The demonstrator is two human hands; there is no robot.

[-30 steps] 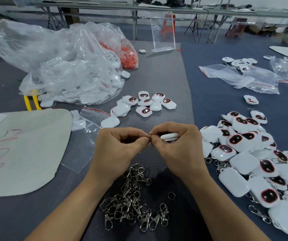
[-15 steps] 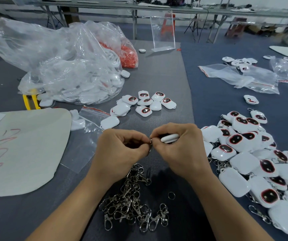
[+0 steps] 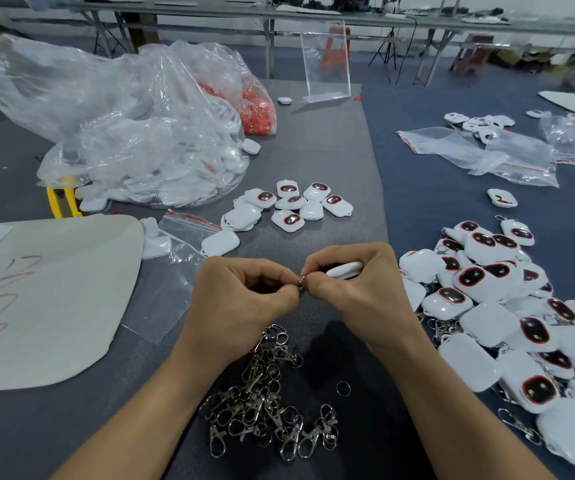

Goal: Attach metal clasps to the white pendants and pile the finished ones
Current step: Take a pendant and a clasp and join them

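Note:
My right hand (image 3: pixel 355 292) grips a white pendant (image 3: pixel 345 270) edge-on above the grey mat. My left hand (image 3: pixel 241 299) pinches a small metal clasp ring (image 3: pixel 300 283) against the pendant's end; both sets of fingertips meet there. The rest of the clasp is hidden inside my left fist. A heap of loose metal clasps (image 3: pixel 268 400) lies just below my wrists, with a single split ring (image 3: pixel 343 388) beside it. Several bare pendants (image 3: pixel 293 206) sit in a cluster beyond my hands. A pile of pendants with clasps fitted (image 3: pixel 508 306) spreads at the right.
A big clear plastic bag of white pendants (image 3: pixel 133 140) and a bag of red parts (image 3: pixel 258 109) stand at the back left. A beige sheet (image 3: pixel 47 299) lies left, small zip bags (image 3: pixel 175 258) near it. Clear bags (image 3: pixel 480 154) and an acrylic stand (image 3: pixel 327 60) sit further back.
Both hands stay pressed together at the same spot; the fingertips shifted slightly as they work the ring at the pendant's end. Nothing on the table has moved.

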